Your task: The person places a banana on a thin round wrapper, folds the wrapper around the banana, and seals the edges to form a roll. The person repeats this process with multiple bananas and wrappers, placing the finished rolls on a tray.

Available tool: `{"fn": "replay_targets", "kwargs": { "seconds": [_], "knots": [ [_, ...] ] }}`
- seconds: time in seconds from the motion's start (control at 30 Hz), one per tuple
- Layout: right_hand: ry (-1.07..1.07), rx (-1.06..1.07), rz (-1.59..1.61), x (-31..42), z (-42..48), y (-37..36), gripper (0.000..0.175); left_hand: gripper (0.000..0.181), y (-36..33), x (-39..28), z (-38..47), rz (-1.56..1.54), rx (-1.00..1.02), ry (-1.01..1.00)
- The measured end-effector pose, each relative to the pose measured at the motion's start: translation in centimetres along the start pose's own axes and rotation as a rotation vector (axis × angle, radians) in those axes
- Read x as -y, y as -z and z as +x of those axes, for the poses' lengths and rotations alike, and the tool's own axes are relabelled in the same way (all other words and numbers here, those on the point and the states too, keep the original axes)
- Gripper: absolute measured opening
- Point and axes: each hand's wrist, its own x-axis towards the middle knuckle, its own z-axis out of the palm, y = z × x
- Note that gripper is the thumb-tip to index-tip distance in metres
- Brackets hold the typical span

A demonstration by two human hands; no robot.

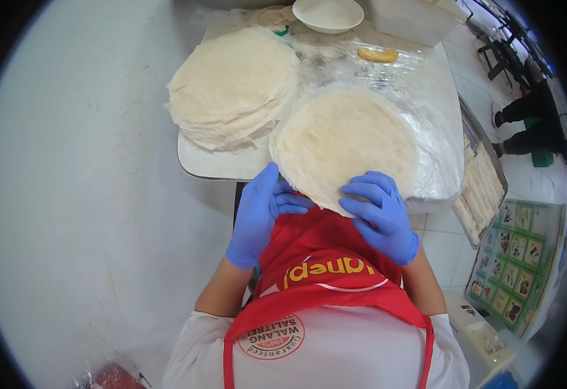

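Observation:
A stack of thin round pastry wrappers (346,138) lies on plastic film at the table's near edge. My left hand (271,211), in a blue glove, is at the stack's near left edge, its thumb up and its fingers curled partly beneath the rim; whether it grips a wrapper is hidden. My right hand (380,209), gloved too, rests with bent fingertips on the near right part of the top wrapper. A taller stack of wrappers (235,87) stands at the left. Beyond the near stack lies a yellow, banana-like piece of food (378,55).
A white bowl (328,14) and a whitish container (414,19) stand at the table's far side. To the right, a metal tray (503,182) holds several long rolled wrappers (478,189). Another person's legs (526,124) are at the far right. A white wall (84,170) borders the left.

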Motion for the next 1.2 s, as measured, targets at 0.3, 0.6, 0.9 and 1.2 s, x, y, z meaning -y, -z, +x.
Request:
{"fn": "replay_targets", "kwargs": {
  "seconds": [0.3,0.6,0.9,1.2],
  "knots": [
    [0.012,0.008,0.138,0.0,-0.1,1.6,0.039,0.047,-1.3,-3.7,3.3,0.337,-0.051,0.073],
    [-0.244,-0.308,0.212,1.4,4.7,8.3,0.029,0.043,-6.1,-8.1,7.1,0.200,0.080,-0.102],
    [-0.072,-0.466,0.252,2.1,13.8,17.3,0.019,0.036,-3.7,-10.2,7.9,0.145,0.589,-0.180],
    [-0.416,-0.140,0.635,-2.0,17.7,17.4,0.025,0.040,-7.7,-2.9,3.2,0.181,0.303,-0.193]
  ]
}}
